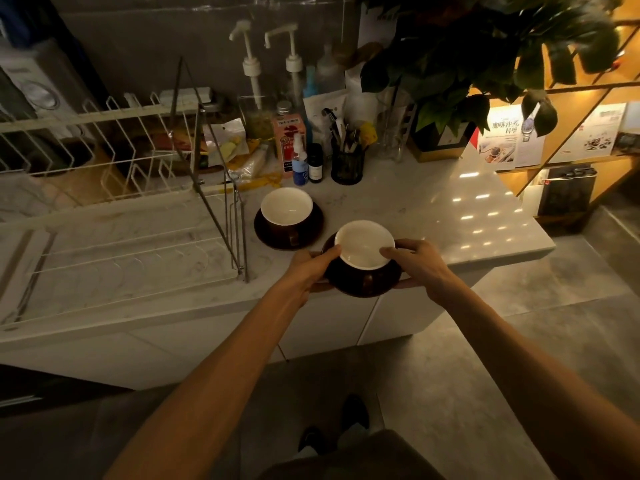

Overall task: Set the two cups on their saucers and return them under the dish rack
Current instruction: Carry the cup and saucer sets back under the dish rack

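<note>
I count two cups and two saucers, each cup already seated on its own saucer. The near cup [364, 244], white inside and dark outside, sits on the near saucer [363, 284], which overhangs the front edge of the bench [467, 202]. My left hand [311, 268] grips the saucer's left rim, thumb against the cup's lip; my right hand [414, 259] grips the right rim, fingers curled under and thumb on the cup's edge. The far cup [286, 206] rests on the far saucer [311, 233] further in on the bench, just beside the right end of the dish rack [114, 140], with no hand on it. The rack stands along the left part of the bench, its white wire tiers raised above the surface. At the back edge I see two pump bottles [252, 77], a mesh pen holder [347, 166] and a leafy plant [467, 57] at the back right corner.
</note>
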Tool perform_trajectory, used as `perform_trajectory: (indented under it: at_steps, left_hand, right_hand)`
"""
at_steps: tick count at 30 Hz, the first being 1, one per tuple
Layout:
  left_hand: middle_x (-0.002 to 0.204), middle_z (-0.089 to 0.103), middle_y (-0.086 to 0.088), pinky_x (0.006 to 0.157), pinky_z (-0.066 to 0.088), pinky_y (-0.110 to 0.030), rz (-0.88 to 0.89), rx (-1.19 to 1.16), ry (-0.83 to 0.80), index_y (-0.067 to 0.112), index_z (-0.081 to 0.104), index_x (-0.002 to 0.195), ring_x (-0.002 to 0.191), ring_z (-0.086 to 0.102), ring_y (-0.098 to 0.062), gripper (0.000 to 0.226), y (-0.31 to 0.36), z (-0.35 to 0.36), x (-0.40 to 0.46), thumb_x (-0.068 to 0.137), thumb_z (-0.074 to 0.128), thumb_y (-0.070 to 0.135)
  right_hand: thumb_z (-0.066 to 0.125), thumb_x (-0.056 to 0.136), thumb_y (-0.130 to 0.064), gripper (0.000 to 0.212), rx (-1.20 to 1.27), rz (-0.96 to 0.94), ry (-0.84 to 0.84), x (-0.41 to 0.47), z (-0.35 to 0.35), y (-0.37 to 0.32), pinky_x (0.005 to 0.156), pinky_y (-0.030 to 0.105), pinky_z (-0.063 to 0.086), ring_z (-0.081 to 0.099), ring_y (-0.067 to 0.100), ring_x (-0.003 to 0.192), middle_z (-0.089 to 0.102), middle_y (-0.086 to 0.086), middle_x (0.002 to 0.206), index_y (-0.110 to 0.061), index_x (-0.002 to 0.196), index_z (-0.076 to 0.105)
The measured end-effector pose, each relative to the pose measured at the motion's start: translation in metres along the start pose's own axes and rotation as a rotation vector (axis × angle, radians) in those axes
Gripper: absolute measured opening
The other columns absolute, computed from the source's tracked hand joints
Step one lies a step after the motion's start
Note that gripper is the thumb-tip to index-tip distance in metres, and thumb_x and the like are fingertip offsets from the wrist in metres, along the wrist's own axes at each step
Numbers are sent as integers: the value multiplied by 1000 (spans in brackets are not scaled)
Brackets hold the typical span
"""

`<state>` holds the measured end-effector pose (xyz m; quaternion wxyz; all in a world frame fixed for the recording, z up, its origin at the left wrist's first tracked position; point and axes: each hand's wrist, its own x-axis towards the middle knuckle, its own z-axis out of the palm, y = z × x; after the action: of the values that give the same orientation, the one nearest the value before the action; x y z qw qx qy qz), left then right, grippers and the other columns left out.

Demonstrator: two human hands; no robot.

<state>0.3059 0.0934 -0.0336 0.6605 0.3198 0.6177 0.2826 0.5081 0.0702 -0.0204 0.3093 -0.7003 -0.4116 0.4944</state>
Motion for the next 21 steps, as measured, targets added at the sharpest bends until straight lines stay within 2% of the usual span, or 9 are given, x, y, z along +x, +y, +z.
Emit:
perform_trajectory:
  at_steps: [5, 10, 14, 19, 21]
  left_hand:
    - [120, 65, -15, 79, 60, -39, -19, 13, 20, 1, 59, 122, 105, 65, -27, 50, -19, -23, -21, 85, 71, 32]
    - [120, 63, -14, 65, 59, -31, -5, -3, 71, 1, 55, 126, 104, 63, -25, 55, -34, -46, -49, 84, 71, 33]
    - [120, 65, -17, 76, 60, -37, 0, -72, 111, -2, 57, 123, 104, 64, -26, 52, -43, -70, -68, 85, 71, 31]
    - [113, 67, -13, 80, 58, -38, 16, -153, 162, -2, 59, 120, 105, 65, -26, 45, -60, -102, -98, 88, 68, 29]
    - [116, 67, -14, 82, 58, -39, 15, -191, 207, -2, 59, 121, 104, 65, -27, 45, -67, -113, -111, 88, 68, 28]
  right_hand:
    - [66, 89, -25, 39, -7, -2, -20, -24, 21, 6, 67, 38, 63, 65, 20, 95, 65, 10, 112, -16, 127, 62]
    - [65, 90, -23, 34, -31, -23, -83, -40, 44, 3, 64, 35, 62, 64, 21, 95, 64, 10, 112, -15, 123, 64]
    - [66, 90, -24, 33, -76, -58, -136, -47, 68, -6, 66, 39, 62, 64, 19, 95, 65, 6, 109, -17, 122, 66]
    - [67, 88, -26, 35, -140, -71, -220, -56, 101, -16, 69, 42, 63, 63, 23, 102, 64, 6, 116, -18, 123, 67]
    - [67, 89, -28, 35, -160, -89, -265, -62, 116, -18, 66, 40, 62, 64, 20, 97, 64, 4, 114, -19, 122, 67]
